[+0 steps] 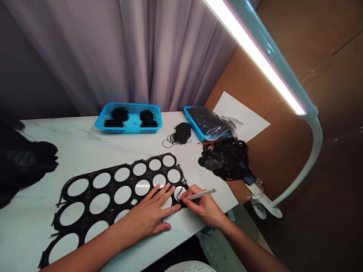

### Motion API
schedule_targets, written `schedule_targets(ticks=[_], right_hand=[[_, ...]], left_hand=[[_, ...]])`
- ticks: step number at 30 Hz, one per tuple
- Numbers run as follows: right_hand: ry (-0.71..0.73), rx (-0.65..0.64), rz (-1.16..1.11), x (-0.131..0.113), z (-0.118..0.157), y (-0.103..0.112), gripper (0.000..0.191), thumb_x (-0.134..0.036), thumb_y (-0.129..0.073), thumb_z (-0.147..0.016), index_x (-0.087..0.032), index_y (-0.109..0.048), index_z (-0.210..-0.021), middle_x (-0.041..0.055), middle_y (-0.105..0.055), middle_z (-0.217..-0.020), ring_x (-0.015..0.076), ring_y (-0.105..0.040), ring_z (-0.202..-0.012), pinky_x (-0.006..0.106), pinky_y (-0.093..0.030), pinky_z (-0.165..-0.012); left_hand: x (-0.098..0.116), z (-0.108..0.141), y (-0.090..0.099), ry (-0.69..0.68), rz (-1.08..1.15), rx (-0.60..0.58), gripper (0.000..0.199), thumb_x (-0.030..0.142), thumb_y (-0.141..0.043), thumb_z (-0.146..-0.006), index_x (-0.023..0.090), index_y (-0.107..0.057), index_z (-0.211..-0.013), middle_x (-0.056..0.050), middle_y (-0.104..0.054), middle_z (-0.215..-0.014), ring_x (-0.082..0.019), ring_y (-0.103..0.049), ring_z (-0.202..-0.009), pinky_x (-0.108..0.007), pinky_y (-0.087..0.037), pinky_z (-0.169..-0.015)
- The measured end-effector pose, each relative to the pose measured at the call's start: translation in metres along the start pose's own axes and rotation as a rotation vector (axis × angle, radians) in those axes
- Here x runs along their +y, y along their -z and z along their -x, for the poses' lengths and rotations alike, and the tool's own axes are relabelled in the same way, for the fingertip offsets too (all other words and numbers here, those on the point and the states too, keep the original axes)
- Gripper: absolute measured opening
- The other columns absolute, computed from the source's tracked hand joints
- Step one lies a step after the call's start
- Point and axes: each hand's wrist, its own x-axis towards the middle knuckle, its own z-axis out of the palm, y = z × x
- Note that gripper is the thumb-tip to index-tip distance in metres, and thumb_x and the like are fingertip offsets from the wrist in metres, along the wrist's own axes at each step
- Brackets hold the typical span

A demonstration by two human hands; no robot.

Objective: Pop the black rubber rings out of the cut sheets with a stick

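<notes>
The left hand [149,211], fingers spread apart, presses flat on a black sheet punched with round holes [110,187]. The right hand [204,206], fingers together, pinches a slim white pointed tool [200,194], its tip at a thin black elastic ring [178,193] in a hole at 12 o'clock from that hand. A tangled heap of black bands [225,158] lies farther off at 1 o'clock; a blue plastic basket [127,132] sits beyond at 11.

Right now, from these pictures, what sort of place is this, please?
Probably a small improvised workstation for handwork: a clamp-on tube lamp over a marble-look table, blue plastic baskets of thin black rings, and cardboard panels beside it.
</notes>
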Motion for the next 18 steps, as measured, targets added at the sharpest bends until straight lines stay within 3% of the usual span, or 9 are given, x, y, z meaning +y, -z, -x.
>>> schedule_targets(ticks=[10,14,18], right_hand=[[0.113,0.001,0.107,0.000,-0.002,0.001,0.014,-0.019,-0.061,-0.090,-0.022,-0.059,-0.076,0.0024,-0.068,-0.088,0.0184,-0.061,-0.086,0.032,-0.045,-0.077],[0.291,0.020,0.245,0.006,0.003,-0.005,0.017,-0.016,-0.059,-0.091,-0.022,-0.055,-0.076,0.0043,-0.070,-0.097,0.0192,-0.061,-0.089,0.035,-0.047,-0.082],[0.532,0.021,0.564,0.017,0.008,-0.011,0.011,-0.015,-0.052,-0.096,-0.022,-0.059,-0.091,0.0084,-0.069,-0.119,0.0249,-0.060,-0.105,0.042,-0.045,-0.087]], left_hand=[[0.000,0.000,0.001,0.012,0.003,-0.041,0.072,0.040,-0.069,-0.089,0.038,-0.032,-0.151,-0.007,-0.010,-0.165,-0.034,-0.019,-0.148,-0.055,-0.019,-0.118],[0.001,0.001,0.001,0.019,0.024,-0.002,0.067,0.040,-0.067,-0.091,0.038,-0.035,-0.150,-0.005,-0.007,-0.165,-0.034,-0.018,-0.148,-0.053,-0.020,-0.118],[0.001,0.003,0.001,0.031,0.025,0.011,0.068,0.039,-0.069,-0.089,0.040,-0.036,-0.149,-0.004,0.003,-0.165,-0.037,-0.016,-0.148,-0.055,-0.025,-0.116]])
